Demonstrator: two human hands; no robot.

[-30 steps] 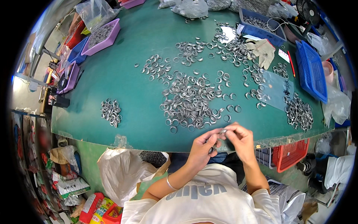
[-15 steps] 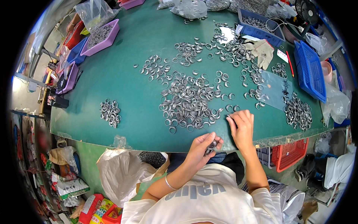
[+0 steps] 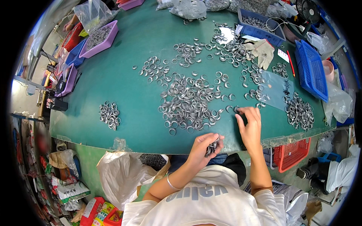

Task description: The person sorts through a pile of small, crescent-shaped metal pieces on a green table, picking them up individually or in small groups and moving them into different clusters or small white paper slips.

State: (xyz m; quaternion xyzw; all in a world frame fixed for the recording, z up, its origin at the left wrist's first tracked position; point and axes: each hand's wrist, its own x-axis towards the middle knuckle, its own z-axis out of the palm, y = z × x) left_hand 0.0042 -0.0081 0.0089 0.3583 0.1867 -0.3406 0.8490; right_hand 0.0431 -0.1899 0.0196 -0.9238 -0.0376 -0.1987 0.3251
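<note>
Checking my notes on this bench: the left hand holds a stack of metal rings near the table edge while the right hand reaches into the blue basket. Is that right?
Not quite. In the head view the right hand reaches to loose metal rings on the green table, not into the blue basket. The left hand does hold a stack of rings near the table edge.

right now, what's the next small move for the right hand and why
Probably pinch the loose metal ring under the right hand's fingertips and carry it back to the left hand. The right hand is reaching onto the green table, and the left hand holds a stack of rings at the table edge.
</note>
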